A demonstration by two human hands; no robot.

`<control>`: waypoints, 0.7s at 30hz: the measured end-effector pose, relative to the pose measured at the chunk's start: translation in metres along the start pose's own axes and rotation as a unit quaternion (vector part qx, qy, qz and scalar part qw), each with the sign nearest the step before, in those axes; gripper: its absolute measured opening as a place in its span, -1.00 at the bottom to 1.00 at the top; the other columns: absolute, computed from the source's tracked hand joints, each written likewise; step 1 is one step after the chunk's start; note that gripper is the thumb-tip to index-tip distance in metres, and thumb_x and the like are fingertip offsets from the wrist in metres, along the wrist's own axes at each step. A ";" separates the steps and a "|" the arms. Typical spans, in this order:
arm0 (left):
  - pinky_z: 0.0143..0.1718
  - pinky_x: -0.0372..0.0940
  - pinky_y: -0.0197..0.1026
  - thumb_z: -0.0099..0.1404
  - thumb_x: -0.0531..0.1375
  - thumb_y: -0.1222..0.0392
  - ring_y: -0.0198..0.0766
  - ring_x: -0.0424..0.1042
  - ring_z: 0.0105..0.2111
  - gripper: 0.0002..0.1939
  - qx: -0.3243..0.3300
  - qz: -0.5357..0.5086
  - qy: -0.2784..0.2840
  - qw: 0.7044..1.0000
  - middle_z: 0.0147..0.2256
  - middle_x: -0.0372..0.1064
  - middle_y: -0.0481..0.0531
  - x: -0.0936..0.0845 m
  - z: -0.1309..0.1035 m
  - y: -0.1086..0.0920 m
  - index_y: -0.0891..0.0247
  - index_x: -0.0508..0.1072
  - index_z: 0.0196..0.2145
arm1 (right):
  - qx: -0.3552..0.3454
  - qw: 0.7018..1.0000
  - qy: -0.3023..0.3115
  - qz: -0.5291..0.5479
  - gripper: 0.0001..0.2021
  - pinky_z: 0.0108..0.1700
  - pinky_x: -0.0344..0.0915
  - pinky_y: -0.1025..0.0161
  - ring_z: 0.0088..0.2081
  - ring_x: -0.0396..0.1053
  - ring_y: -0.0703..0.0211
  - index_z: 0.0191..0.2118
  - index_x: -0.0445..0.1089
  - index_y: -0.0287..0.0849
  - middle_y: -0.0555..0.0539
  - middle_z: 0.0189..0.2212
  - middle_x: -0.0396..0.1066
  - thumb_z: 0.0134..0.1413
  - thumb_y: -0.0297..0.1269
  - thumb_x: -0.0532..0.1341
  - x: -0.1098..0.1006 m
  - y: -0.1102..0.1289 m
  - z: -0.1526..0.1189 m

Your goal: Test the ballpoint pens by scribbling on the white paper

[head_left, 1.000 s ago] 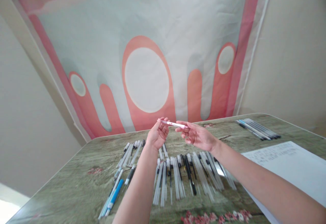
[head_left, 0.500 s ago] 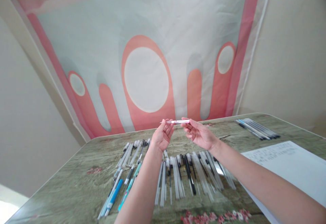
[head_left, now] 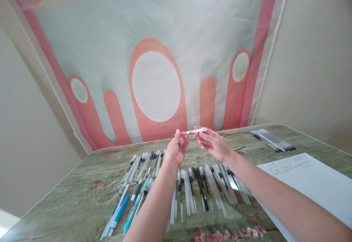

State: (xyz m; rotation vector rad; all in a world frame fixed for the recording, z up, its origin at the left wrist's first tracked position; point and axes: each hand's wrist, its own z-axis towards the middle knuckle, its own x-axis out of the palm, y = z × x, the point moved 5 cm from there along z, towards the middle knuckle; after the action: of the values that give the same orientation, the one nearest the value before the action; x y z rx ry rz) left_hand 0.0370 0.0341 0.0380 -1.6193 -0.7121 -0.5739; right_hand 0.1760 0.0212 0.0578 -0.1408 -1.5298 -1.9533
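Note:
A slim white pen with pink marks (head_left: 191,131) is held up level above the table's far part, between both hands. My left hand (head_left: 178,149) pinches its left end between thumb and fingers. The fingers of my right hand (head_left: 211,142) are closed on its right end. Below the hands lies a row of clear pen barrels and black refills (head_left: 189,194). Another group of clear pen parts (head_left: 136,167) is to the left, with a blue pen (head_left: 120,211) and a teal pen (head_left: 132,212) nearer.
On the wood-patterned table (head_left: 68,194), several assembled pens (head_left: 272,140) lie together at the far right. Sheets of paper with writing (head_left: 308,183) lie near my right forearm. A pink and grey patterned cloth (head_left: 156,84) hangs behind the table.
The pen's right end has tilted slightly upward, and my right-hand fingers have shifted along it. The whole view has moved slightly.

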 end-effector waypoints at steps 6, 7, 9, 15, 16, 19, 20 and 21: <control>-0.49 0.32 -0.41 0.00 0.26 0.02 -0.45 0.40 -0.56 -0.68 0.000 0.078 0.038 0.996 -0.51 0.40 -0.04 0.008 -0.008 0.015 0.34 0.40 -0.41 | -0.070 0.979 -0.014 -0.193 -0.63 -0.57 0.15 0.35 -0.55 0.19 0.37 -0.09 0.35 -0.20 -0.03 -0.45 0.37 -0.04 -0.16 0.20 -0.003 0.020 0.003; -0.50 0.31 -0.42 -0.01 0.27 0.00 -0.46 0.39 -0.58 -0.66 0.002 0.092 0.052 0.994 -0.51 0.40 -0.03 0.011 -0.010 0.019 0.34 0.40 -0.40 | -0.065 0.975 -0.011 -0.213 -0.63 -0.57 0.16 0.36 -0.56 0.19 0.38 -0.09 0.35 -0.21 -0.02 -0.46 0.36 -0.04 -0.15 0.20 -0.005 0.022 0.002; -0.52 0.28 -0.43 -0.02 0.27 -0.02 -0.49 0.35 -0.61 -0.64 -0.001 0.113 0.079 0.990 -0.52 0.38 -0.04 0.016 -0.015 0.028 0.35 0.41 -0.39 | -0.050 0.967 -0.005 -0.251 -0.63 -0.59 0.16 0.37 -0.57 0.19 0.39 -0.11 0.36 -0.22 0.00 -0.49 0.35 -0.05 -0.14 0.20 -0.010 0.024 -0.003; -0.52 0.22 -0.39 0.01 0.19 -0.13 -0.45 0.33 -0.59 -0.55 -0.059 0.187 0.150 0.969 -0.47 0.39 0.03 0.035 -0.038 0.072 0.36 0.38 -0.34 | -0.070 0.938 -0.067 -0.333 -0.72 -0.59 0.18 0.36 -0.59 0.22 0.35 -0.24 0.38 -0.19 0.01 -0.53 0.33 -0.01 -0.11 0.16 -0.036 0.040 -0.040; -0.53 0.22 -0.36 0.04 0.14 -0.18 -0.41 0.36 -0.57 -0.51 -0.074 0.218 0.171 0.958 -0.44 0.40 0.07 0.039 -0.046 0.083 0.35 0.37 -0.32 | -0.072 0.934 -0.081 -0.341 -0.73 -0.58 0.19 0.36 -0.59 0.22 0.34 -0.25 0.38 -0.19 0.00 -0.53 0.34 -0.01 -0.11 0.16 -0.042 0.044 -0.048; -0.53 0.23 -0.27 0.17 -0.14 -0.26 -0.27 0.39 -0.52 -0.39 -0.076 0.379 0.249 0.888 -0.41 0.42 0.17 0.050 -0.081 0.114 0.36 0.35 -0.27 | -0.052 0.930 -0.101 -0.350 -0.73 -0.58 0.19 0.36 -0.58 0.23 0.34 -0.25 0.36 -0.20 -0.02 -0.49 0.35 -0.01 -0.11 0.16 -0.061 0.052 -0.068; -0.48 0.25 -0.23 0.20 -0.19 -0.23 -0.24 0.40 -0.48 -0.39 -0.028 0.453 0.282 0.845 -0.41 0.42 0.18 0.055 -0.094 0.121 0.35 0.36 -0.28 | -0.040 0.930 -0.105 -0.351 -0.72 -0.59 0.18 0.37 -0.58 0.22 0.35 -0.25 0.35 -0.20 -0.02 -0.48 0.35 -0.01 -0.10 0.16 -0.067 0.053 -0.073; -0.37 0.27 -0.18 0.22 -0.19 -0.20 -0.20 0.40 -0.39 -0.42 0.038 0.527 0.326 0.784 -0.37 0.43 0.19 0.060 -0.109 0.128 0.33 0.38 -0.31 | -0.030 0.929 -0.110 -0.351 -0.71 -0.61 0.17 0.38 -0.58 0.22 0.35 -0.25 0.35 -0.20 -0.02 -0.48 0.34 -0.01 -0.09 0.16 -0.074 0.054 -0.078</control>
State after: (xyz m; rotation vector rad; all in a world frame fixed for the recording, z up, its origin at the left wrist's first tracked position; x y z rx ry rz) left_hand 0.1735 -0.0782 0.0110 -1.3350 0.6902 -0.2074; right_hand 0.2863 -0.0241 0.0442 0.2008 -1.8342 -2.6096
